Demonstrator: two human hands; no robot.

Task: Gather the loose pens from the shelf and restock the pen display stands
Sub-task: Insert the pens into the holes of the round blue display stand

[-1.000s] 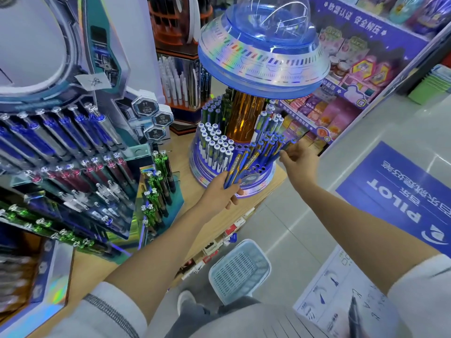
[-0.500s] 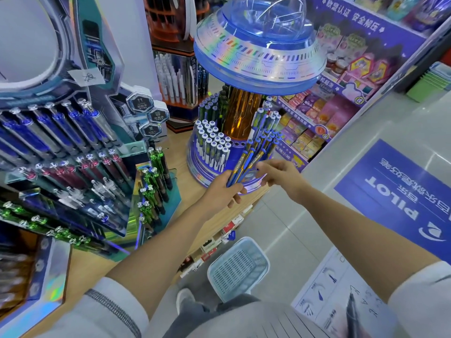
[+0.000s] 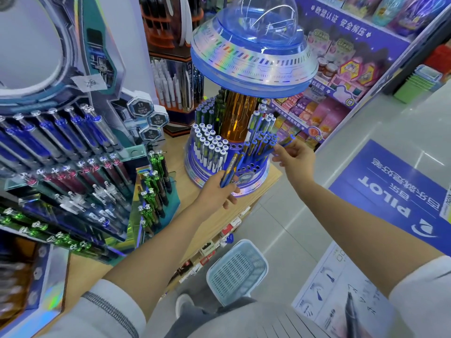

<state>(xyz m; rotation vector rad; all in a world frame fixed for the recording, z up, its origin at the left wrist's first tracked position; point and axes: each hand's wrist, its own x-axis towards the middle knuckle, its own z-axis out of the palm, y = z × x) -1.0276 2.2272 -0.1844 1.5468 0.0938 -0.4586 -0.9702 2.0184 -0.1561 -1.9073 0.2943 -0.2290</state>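
Note:
A round blue pen stand (image 3: 195, 172) with a saucer-shaped top stands on the wooden shelf (image 3: 214, 220). White-capped pens and blue pens fill its holes. My left hand (image 3: 217, 191) grips a small bunch of blue and yellow pens (image 3: 229, 169) in front of the stand's base. My right hand (image 3: 296, 158) pinches one blue pen (image 3: 284, 142) at the stand's right side, level with the standing blue pens (image 3: 261, 145).
A large tiered display of blue, red, silver and green pens (image 3: 73, 167) fills the left. A light blue basket (image 3: 238, 269) sits on the floor below the shelf. A blue floor sticker (image 3: 390, 191) and a product rack (image 3: 341, 106) lie to the right.
My right hand came in to the bunch in my left hand, took one blue pen and moved back out to the stand's right side. My left hand stayed at the base.

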